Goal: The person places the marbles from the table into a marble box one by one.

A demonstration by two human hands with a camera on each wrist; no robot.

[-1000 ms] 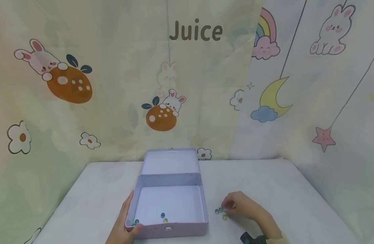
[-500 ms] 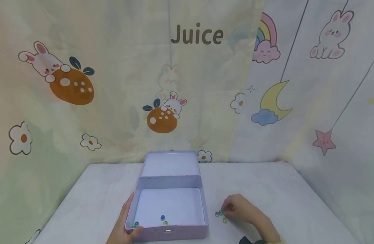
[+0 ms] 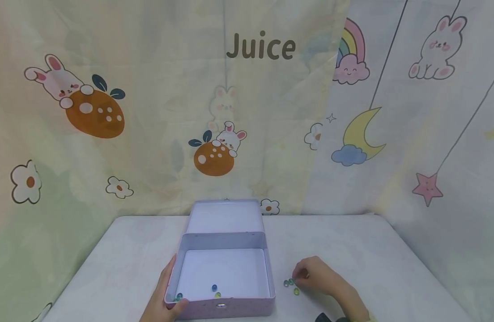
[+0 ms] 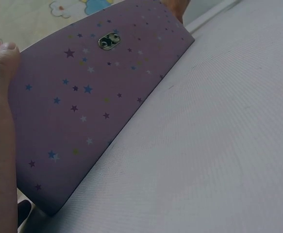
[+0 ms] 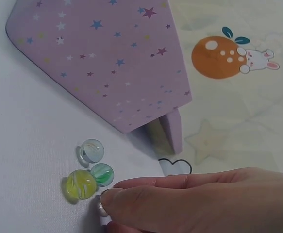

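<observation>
A purple star-printed tin box point(image 3: 270, 273) stands open in front of me, its lid point(image 3: 224, 216) upright at the back. Three marbles point(image 3: 214, 287) lie near its front wall. My left hand point(image 3: 166, 300) grips the near-left corner, thumb point(image 4: 0, 63) on the front wall point(image 4: 92, 107) by the clasp point(image 4: 108, 41). To the right of the box my right hand point(image 3: 300, 278) rests on the table with curled fingers point(image 5: 180, 196). Their tips pinch something small and pale, seemingly a marble point(image 5: 101, 208). Beside them lie a clear marble point(image 5: 91, 150), a green marble point(image 5: 102, 174) and a yellow marble point(image 5: 81, 184).
The white table point(image 3: 372, 250) runs out to its edges on both sides and meets a cartoon-printed curtain point(image 3: 110, 156) at the back. Bare tabletop lies left and right of the box.
Almost nothing: the view has dipped a little. The left hand keeps its hold on the box and the right hand stays by the three loose marbles.
</observation>
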